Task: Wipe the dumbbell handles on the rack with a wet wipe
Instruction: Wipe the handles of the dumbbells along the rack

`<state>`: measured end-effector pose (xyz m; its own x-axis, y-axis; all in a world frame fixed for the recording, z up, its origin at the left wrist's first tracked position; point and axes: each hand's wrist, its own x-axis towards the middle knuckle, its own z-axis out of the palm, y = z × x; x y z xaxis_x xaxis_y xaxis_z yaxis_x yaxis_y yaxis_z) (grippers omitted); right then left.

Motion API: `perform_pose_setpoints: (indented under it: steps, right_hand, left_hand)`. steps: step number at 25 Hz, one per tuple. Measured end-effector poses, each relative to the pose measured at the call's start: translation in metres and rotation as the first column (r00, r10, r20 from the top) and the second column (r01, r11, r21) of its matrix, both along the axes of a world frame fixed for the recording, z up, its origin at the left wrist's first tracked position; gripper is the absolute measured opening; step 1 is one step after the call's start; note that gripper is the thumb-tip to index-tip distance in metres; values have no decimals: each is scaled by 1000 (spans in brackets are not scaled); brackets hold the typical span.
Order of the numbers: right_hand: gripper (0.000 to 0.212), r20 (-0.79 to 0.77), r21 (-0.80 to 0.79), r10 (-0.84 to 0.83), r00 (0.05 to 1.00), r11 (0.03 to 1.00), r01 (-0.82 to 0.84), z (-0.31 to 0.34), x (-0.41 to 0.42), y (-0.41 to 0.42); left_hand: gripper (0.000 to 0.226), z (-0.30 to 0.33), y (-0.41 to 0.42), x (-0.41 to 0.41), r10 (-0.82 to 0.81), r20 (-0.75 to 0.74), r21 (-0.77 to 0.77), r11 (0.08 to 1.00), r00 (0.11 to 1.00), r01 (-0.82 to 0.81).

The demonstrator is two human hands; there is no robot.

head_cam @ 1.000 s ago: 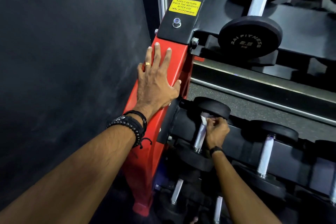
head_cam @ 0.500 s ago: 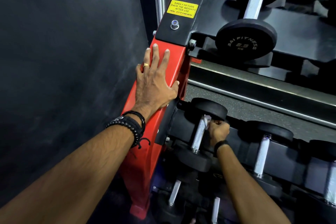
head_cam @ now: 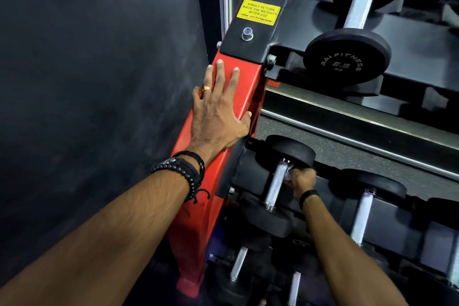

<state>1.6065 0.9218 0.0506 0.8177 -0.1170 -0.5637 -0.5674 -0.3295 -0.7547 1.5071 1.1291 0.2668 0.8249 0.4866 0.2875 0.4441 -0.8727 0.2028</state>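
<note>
While the red-and-black rack (head_cam: pixel 246 97) fills the frame beside a dark wall (head_cam: pixel 99 82), the left hand (head_cam: pixel 218 112) lies flat on its red upright, fingers straight and spread. On the middle shelf, the leftmost dumbbell (head_cam: pixel 285 151) sits tilted; the right hand (head_cam: pixel 301 179) curls beside its silver handle (head_cam: pixel 275 184), fingers clenched around a white wet wipe (head_cam: pixel 288 173) pressed against the bar's upper end.
</note>
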Motion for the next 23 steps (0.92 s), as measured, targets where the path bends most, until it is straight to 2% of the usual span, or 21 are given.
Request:
perform_pose_setpoints:
  steps: [3, 4, 6, 9, 10, 12, 13, 15, 16, 19, 20, 23]
  right_hand:
    - [12, -61, -79, 303, 951, 948, -307, -15, -49, -14]
    - [10, -126, -11, 362, 924, 931, -366, -7, -63, -20]
    - [25, -207, 222, 354, 912, 925, -309, 11, -57, -19]
    - [22, -250, 429, 153, 956, 903, -32, 34, -11, -1]
    - [20, -250, 476, 135, 959, 880, 0, 37, -2, 3]
    - [11, -309, 496, 195, 931, 868, -17, 32, -23, 1]
    - [18, -338, 509, 264, 903, 858, -60, 19, -39, -5]
    - [47, -359, 482, 380, 852, 858, -179, 6, -59, -15]
    - [50, -347, 471, 387, 855, 860, -198, 7, -56, -14]
    - [11, -303, 506, 223, 927, 861, -42, 16, -20, 10]
    - [6, -295, 536, 186, 937, 844, 2, 22, -13, 17]
    - [26, -267, 546, 262, 927, 834, -79, 22, -31, 16]
  left_hand:
    - [96, 0, 0, 0, 7, 6, -3, 1000, 1000, -7]
    - [96, 1, -1, -1, 8, 6, -2, 1000, 1000, -8]
    - [96, 1, -2, 0, 8, 3, 1, 1000, 1000, -8]
    - [96, 2, -2, -1, 4, -6, -15, 1000, 1000, -4]
    - [96, 2, -2, -1, 4, -6, -17, 1000, 1000, -4]
    - [96, 2, -2, -1, 1, 0, -14, 1000, 1000, -1]
    - [96, 1, -2, -1, 3, 2, -12, 1000, 1000, -3]
    - [96, 2, -3, -1, 7, 1, -7, 1000, 1000, -7]
    - [96, 2, -2, 0, 9, 0, -6, 1000, 1000, -9]
    - [96, 2, -2, -1, 9, -8, -11, 1000, 1000, -9]
    - [96, 2, -2, -1, 8, -9, -13, 1000, 1000, -8]
    - [96, 1, -2, 0, 11, -16, -11, 1000, 1000, -11]
